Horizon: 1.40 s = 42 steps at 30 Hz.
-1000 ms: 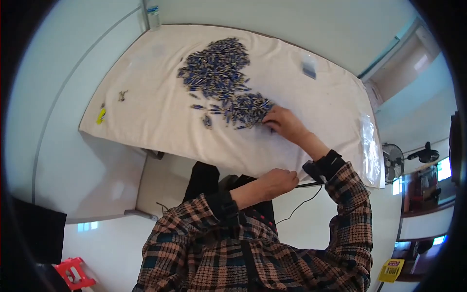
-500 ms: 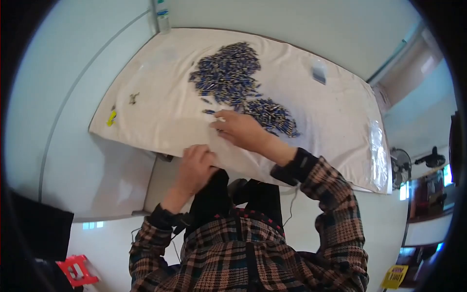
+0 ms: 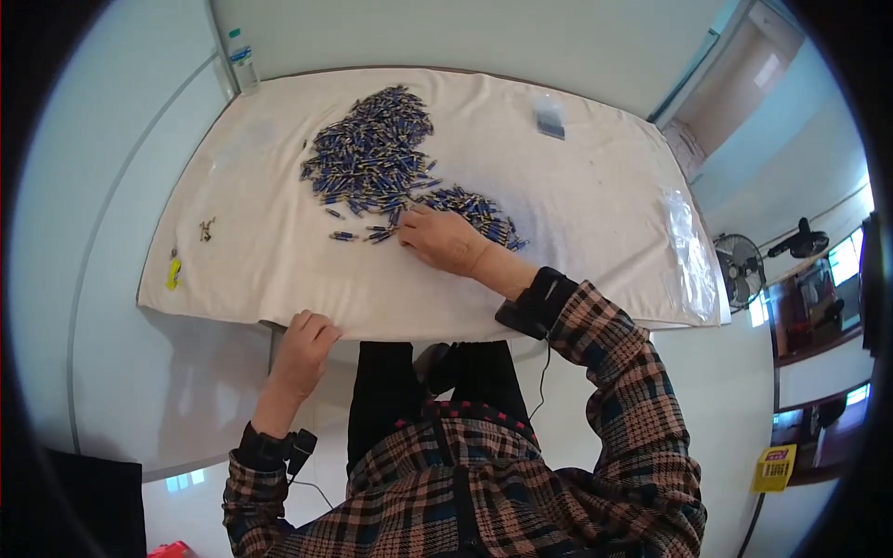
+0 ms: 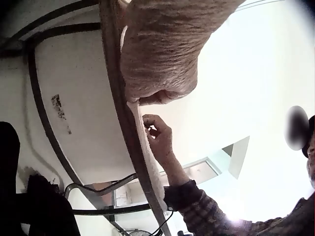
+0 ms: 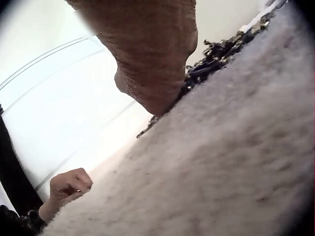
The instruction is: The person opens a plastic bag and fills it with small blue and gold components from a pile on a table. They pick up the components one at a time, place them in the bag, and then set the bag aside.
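Small blue pieces with brass-coloured ends lie in a large heap (image 3: pixel 367 153) on a cream tablecloth (image 3: pixel 577 242), with a smaller cluster (image 3: pixel 479 209) in front to the right. My right hand (image 3: pixel 442 240) bends its fingers down at the near edge of the pieces, between the smaller cluster and a few loose ones (image 3: pixel 343 236). Its fingertips are partly hidden, and I cannot tell whether they hold a piece. At the table's front edge, my left hand (image 3: pixel 302 353) pinches the cloth's border; in the left wrist view, the curled left hand (image 4: pixel 160 64) covers the rim.
A water bottle (image 3: pixel 243 63) stands at the back left corner. Yellow (image 3: pixel 174 272) and brass-coloured (image 3: pixel 206 229) small items lie on the left side. A small clear bag (image 3: pixel 549 118) is at the back, clear plastic (image 3: pixel 688 256) at the right edge. A fan (image 3: pixel 740 270) stands beyond.
My right hand moved left from the smaller cluster's right side to its left side. My left hand rose from below the right part of the front edge and moved left along it.
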Available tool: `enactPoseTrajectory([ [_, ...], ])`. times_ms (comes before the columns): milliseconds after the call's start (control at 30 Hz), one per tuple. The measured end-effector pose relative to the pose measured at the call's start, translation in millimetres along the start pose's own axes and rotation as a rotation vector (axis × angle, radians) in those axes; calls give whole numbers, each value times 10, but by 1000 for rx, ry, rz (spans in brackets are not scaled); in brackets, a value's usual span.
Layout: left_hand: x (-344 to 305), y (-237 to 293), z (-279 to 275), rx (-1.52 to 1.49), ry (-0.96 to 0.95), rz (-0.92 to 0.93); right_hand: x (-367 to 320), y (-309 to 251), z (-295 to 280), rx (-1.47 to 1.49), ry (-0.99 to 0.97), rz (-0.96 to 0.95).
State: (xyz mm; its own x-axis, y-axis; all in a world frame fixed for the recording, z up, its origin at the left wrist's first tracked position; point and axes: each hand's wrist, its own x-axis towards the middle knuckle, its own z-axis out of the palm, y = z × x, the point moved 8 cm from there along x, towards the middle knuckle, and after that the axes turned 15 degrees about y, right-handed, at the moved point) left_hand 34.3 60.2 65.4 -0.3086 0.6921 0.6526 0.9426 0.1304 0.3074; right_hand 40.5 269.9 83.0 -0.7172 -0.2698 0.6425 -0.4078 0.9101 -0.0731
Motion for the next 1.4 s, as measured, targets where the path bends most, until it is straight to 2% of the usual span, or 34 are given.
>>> enactPoseTrajectory([
  [67,-23,26,-52,-4,-16,35,-119,126,130,-34,-3,4],
  [133,-38,-18,5,56,-104,-18,-217,353,152,-138,-31,5],
  [167,-26,-19,20,64,-111,-10,-191,317,19,-55,86,-85],
  [200,-21,-13,21,67,-118,7,-193,392,71,-79,24,0],
  [300,-131,-81,73,41,-87,5,-219,312,-266,41,179,-29],
  [333,-182,-170,83,41,-75,-8,-308,323,-424,-1,187,-1],
  [367,-148,-125,102,26,-82,22,-397,421,-608,45,276,139],
  [433,-115,-99,81,13,-71,-32,-615,597,-929,166,458,395],
  [500,-111,-68,96,28,-67,-13,-1022,847,-1278,164,500,611],
  [633,-106,-18,98,69,-58,-3,-2044,1216,-2173,-155,605,837],
  [700,-116,-30,92,84,-76,-26,-2562,1295,-2625,-357,597,947],
  [767,-172,-93,78,120,-92,-27,-2912,1147,-3083,-816,578,948],
  [833,-210,-160,70,190,-123,-55,-3258,1127,-3440,-1040,499,1112],
  [867,-192,-139,74,189,-125,-45,-3407,1127,-3566,-1045,505,1119],
  [933,-161,-127,87,194,-136,-74,-3796,1085,-3823,-1357,423,1283],
  [967,-139,-123,93,196,-141,-90,-3905,1053,-3883,-1360,427,1288],
  [1067,-97,-58,102,219,-137,-80,-4387,1078,-3893,-1151,243,1596],
  [1233,-100,2,80,224,-108,-76,-4565,1043,-3798,-1048,284,1569],
  [1367,-113,4,62,230,-104,-78,-4591,964,-3745,-1006,423,1522],
  [1400,-125,-17,70,232,-102,-76,-4571,914,-3764,-1006,514,1477],
])
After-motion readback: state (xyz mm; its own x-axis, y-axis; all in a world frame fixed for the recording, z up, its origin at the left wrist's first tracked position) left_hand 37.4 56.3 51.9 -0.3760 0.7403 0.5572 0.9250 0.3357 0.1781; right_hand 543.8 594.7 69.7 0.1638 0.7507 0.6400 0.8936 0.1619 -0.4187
